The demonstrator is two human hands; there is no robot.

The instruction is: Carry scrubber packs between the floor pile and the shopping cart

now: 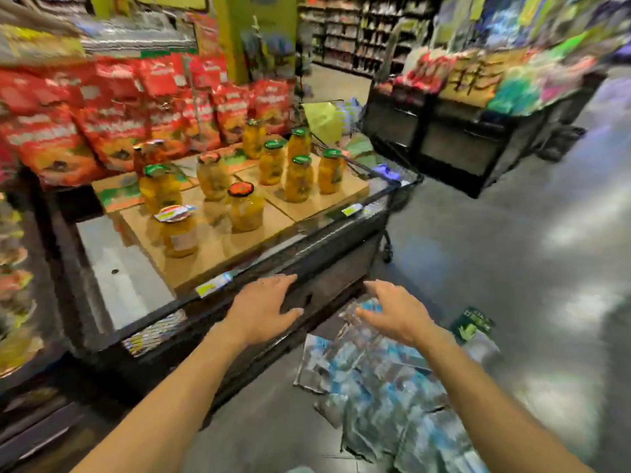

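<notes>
Blue-white packs (386, 380) lie heaped on the floor below the display stand (327, 278), likely staged for stocking. Both hands hover above them, spread, holding nothing: left hand (263, 308) near the stand's edge, right hand (399, 312) over the heap. Jars (246, 208) upright on cardboard.

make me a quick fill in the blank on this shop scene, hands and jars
1. Both hands, left hand and right hand, hold ____.
2. The jars stand on sheets of ____.
3. The bags behind the jars are mostly ____ in colour.
4. The blue packs lie on the ____.

Missing words: nothing; cardboard; red; floor
</notes>
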